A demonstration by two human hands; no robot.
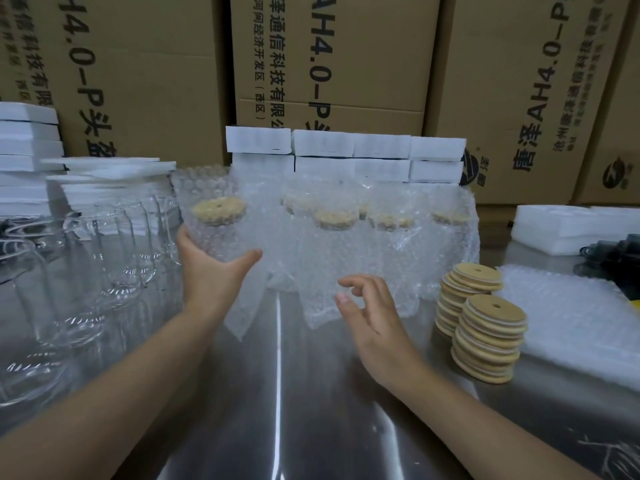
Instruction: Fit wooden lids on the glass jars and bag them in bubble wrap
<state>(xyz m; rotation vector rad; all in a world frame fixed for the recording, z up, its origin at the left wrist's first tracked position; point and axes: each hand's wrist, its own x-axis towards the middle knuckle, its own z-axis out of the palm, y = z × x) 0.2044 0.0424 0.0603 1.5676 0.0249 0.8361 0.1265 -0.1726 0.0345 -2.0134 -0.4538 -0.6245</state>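
Note:
My left hand [211, 268] grips the base of a lidded glass jar in a bubble-wrap bag [214, 216], held above the steel table; its wooden lid shows through the wrap. Behind it stand several more bagged, lidded jars [336, 223] in a row. My right hand [367, 310] hovers over the table in front of that row, fingers loosely curled and holding nothing. Two stacks of wooden lids [485, 327] with centre holes sit to its right. Bare glass jars [114, 251] crowd the left side.
A pile of flat bubble-wrap bags [568, 320] lies at the right beside the lids. White foam blocks [346, 150] line the back, with more foam sheets [31, 147] at the left. Cardboard boxes [346, 57] wall off the rear. A dark object [613, 258] sits at far right.

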